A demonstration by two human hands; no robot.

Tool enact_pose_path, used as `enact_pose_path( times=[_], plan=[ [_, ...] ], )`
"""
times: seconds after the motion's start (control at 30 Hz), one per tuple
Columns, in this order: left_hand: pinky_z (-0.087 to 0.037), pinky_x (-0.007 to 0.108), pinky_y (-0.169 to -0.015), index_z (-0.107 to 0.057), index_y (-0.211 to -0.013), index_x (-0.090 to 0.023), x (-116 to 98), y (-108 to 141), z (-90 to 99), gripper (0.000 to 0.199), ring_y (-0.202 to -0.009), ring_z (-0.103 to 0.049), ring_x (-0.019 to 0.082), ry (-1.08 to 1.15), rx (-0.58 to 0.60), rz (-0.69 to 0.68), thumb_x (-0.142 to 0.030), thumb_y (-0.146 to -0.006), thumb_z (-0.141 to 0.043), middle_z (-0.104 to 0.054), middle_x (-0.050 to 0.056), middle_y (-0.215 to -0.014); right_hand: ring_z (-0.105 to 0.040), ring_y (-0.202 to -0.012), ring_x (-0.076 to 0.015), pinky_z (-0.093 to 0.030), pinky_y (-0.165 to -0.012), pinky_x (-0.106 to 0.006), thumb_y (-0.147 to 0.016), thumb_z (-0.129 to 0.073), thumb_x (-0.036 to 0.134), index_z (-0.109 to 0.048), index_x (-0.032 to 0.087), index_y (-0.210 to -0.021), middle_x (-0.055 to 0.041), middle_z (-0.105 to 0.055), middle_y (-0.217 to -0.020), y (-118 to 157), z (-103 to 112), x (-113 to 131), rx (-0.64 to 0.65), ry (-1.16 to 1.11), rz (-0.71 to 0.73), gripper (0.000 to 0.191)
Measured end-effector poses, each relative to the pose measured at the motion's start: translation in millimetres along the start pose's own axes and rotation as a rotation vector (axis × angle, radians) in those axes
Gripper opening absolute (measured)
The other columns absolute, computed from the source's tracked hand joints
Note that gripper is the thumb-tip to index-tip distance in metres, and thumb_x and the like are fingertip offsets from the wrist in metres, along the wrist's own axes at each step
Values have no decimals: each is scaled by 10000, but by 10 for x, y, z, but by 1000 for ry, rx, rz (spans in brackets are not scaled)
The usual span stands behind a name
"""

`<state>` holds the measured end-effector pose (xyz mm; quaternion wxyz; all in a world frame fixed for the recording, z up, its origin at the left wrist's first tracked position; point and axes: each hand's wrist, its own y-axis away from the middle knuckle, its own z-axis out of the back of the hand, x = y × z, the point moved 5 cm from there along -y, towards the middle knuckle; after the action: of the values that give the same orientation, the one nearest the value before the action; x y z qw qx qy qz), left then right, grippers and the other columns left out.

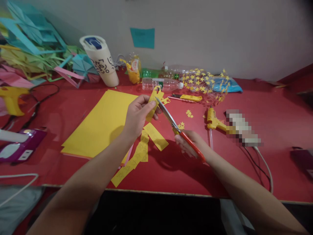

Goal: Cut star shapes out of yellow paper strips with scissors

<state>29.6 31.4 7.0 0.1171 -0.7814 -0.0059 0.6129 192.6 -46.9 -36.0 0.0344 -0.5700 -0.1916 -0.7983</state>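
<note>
My left hand (pixel 139 112) pinches a small yellow paper strip (pixel 153 103), its top edge cut into points. Red-handled scissors (pixel 189 143) are gripped in my right hand (pixel 188 142), their blades reaching up-left to the strip's edge. Below my hands lie a blank-looking yellow paper piece (pixel 156 137) and longer yellow strips (pixel 133 163) with star outlines drawn on them. Small cut yellow stars (pixel 189 113) rest on the red table to the right of the blades. A stack of yellow sheets (pixel 97 124) lies under and left of my left forearm.
Behind stand a white tumbler (pixel 105 65) and plastic bottles (pixel 158 85), one bottle (pixel 200 81) covered with yellow stars. A yellow cutter knife (pixel 188 97) lies nearby. Yellow glue guns sit right (pixel 214 120) and left (pixel 13 99), with cables. Folded paper lanterns (pixel 36 42) crowd the left back.
</note>
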Motion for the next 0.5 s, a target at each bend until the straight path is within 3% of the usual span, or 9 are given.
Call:
enact_pose_path(
  times=[0.5],
  plan=[
    [-491,195,-484,-577,-711,-166,9,-10,25,89,-512,-582,79,7,25,7,-225,-777,-590,-607,-19,-577,-384,-336,-75,-328,-365,-217,-741,-590,620,-403,213,-616,80,-375,-421,-12,19,-12,-1,-1,-59,464]
  ],
)
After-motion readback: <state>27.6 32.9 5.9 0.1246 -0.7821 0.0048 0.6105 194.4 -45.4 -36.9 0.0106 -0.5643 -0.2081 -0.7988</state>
